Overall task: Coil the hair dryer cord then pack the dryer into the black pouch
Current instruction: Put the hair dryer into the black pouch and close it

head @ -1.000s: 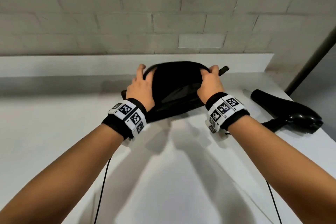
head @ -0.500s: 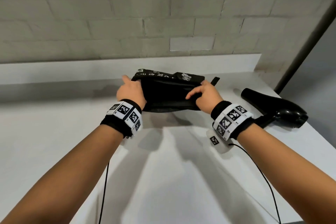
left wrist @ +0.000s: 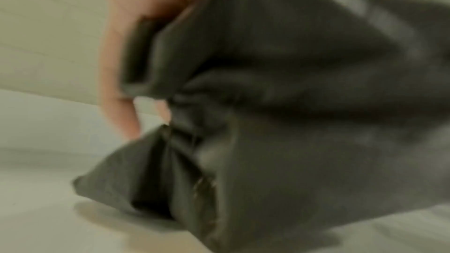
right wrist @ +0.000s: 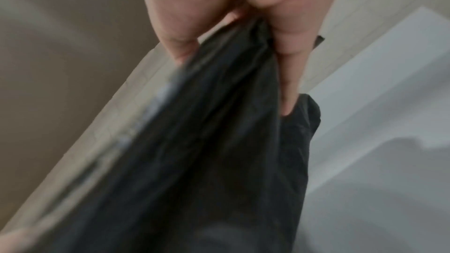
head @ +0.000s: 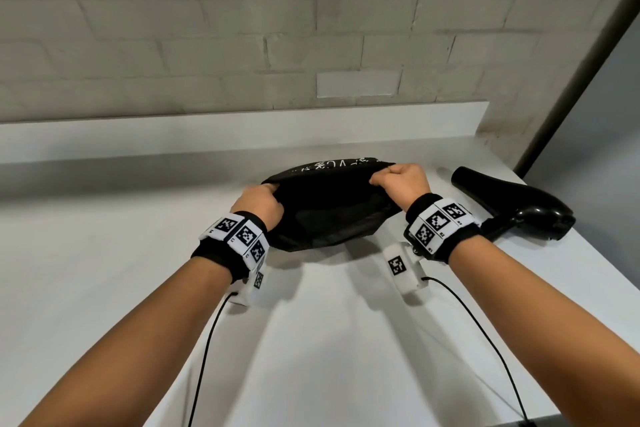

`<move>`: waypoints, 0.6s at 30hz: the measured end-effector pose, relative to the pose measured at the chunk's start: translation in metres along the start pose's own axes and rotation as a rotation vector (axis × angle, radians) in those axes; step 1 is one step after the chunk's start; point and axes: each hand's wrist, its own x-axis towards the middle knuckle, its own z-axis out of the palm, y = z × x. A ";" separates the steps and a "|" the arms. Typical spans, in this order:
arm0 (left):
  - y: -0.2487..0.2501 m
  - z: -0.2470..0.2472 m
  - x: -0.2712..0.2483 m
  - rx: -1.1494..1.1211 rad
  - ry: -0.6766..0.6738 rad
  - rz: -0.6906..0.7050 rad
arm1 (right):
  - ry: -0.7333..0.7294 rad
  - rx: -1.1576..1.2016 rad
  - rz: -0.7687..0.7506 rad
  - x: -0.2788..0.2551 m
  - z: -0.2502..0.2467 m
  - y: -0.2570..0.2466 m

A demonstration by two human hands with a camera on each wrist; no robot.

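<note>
Nearest the person, the left hand (head: pixel 259 202) grips the left end of the black pouch (head: pixel 329 215), fingers curled into its rim; the right hand (head: pixel 401 183) clenches its right end, stretching the mouth wide above the white counter (head: pixel 104 270). Right of the pouch lies the hair dryer (head: pixel 512 203); behind the pouch stands a brick wall (head: pixel 207 28).

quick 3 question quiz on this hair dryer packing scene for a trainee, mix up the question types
1. True or false: the hair dryer is already inside the black pouch.
2. Multiple choice: what does the right hand hold? A) the dryer handle B) the pouch rim C) nothing
3. Fill in: the left hand grips the pouch's other ____.

Key
1. False: it lies on the white counter, to the right of the pouch.
2. B
3. end: both hands hold the pouch, one at each end.
</note>
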 end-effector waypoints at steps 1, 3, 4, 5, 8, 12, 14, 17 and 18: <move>0.001 0.001 -0.001 -0.018 0.025 -0.009 | -0.023 0.045 0.003 0.000 0.000 0.001; 0.000 0.002 0.000 -0.007 0.035 0.005 | -0.087 0.096 -0.034 0.000 0.001 0.002; -0.002 0.003 0.001 0.009 0.022 0.029 | -0.124 0.093 -0.056 0.000 0.000 0.004; -0.005 0.003 0.003 0.016 0.005 0.062 | -0.165 0.071 -0.078 -0.001 -0.003 0.005; -0.013 0.002 0.005 -0.084 -0.078 0.165 | -0.221 -0.135 -0.099 -0.001 -0.011 0.009; -0.018 -0.001 0.004 -0.117 -0.114 0.162 | -0.085 -0.632 -0.209 0.001 -0.011 0.014; -0.018 0.001 0.003 0.014 -0.144 0.152 | -0.132 -0.814 -0.219 0.000 -0.008 0.019; -0.018 0.008 -0.003 0.195 -0.188 0.151 | -0.196 -0.994 -0.163 -0.003 -0.007 0.023; -0.017 0.009 -0.005 0.238 -0.190 0.148 | -0.202 -1.063 -0.147 -0.003 -0.006 0.022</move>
